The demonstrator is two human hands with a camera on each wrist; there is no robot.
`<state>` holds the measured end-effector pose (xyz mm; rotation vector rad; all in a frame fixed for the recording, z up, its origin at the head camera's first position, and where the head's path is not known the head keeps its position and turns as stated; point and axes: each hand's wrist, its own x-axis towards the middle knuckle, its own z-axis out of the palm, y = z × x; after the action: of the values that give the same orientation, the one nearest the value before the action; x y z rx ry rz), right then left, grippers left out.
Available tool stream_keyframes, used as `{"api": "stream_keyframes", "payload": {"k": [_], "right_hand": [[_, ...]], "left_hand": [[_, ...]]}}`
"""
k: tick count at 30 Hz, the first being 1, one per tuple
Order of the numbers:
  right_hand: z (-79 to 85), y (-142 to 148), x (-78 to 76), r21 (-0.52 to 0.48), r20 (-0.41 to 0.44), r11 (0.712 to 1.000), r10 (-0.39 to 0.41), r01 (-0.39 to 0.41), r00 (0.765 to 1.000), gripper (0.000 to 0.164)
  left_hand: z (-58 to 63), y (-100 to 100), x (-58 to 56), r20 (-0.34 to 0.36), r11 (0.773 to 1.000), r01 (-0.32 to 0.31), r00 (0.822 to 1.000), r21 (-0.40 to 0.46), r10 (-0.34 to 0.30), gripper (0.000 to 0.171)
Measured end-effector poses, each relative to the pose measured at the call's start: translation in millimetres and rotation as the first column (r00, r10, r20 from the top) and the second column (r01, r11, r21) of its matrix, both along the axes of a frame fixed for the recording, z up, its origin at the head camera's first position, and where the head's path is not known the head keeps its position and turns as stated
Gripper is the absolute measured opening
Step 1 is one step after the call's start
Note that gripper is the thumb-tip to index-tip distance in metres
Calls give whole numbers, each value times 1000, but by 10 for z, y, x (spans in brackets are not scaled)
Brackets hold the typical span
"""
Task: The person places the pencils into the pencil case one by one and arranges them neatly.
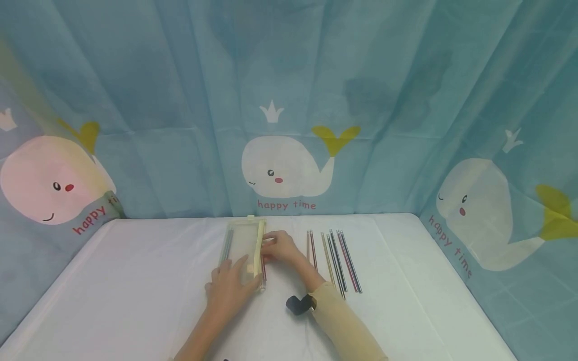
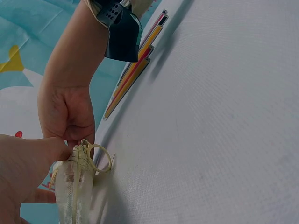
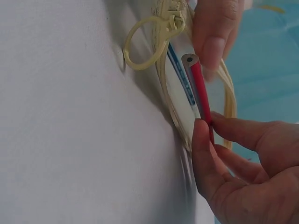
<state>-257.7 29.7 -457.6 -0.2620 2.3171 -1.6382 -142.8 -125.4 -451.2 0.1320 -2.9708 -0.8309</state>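
Observation:
A pale yellow mesh zip pencil pouch [image 1: 244,234] lies on the white table, its zipped side turned right and gaping. My left hand [image 1: 229,288] grips it near the close end, the thumb by the zipper pull [image 2: 97,146]. Beside the opening, my right hand [image 1: 282,246] pinches a red pencil [image 3: 200,86] between thumb and fingers. Its flat end with a dark core points toward the left hand's thumb [image 3: 213,53]. Within the opening shows a blue and white patterned stick [image 3: 183,77]. Through the mesh, a dark slim thing [image 1: 227,245] shows at the pouch's left side.
Several pencils [image 1: 336,260] lie loosely in a row right of the pouch, partly behind the right forearm. A black device [image 1: 298,305] sits at the right wrist. A blue curtain [image 1: 180,165] with whale prints stands behind the white tabletop [image 1: 406,301].

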Motion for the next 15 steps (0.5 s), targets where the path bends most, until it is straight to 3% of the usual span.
{"api": "stream_keyframes", "payload": {"k": [8, 15], "right_hand": [[-29, -96, -5, 50, -38, 998, -23, 25, 999, 49], [-53, -141, -1, 9, -10, 1000, -24, 25, 1000, 54]], "left_hand": [[-16, -5, 2, 8, 1000, -7, 1000, 14, 7, 68], [5, 0, 5, -1, 1000, -7, 1000, 15, 7, 68]]}}
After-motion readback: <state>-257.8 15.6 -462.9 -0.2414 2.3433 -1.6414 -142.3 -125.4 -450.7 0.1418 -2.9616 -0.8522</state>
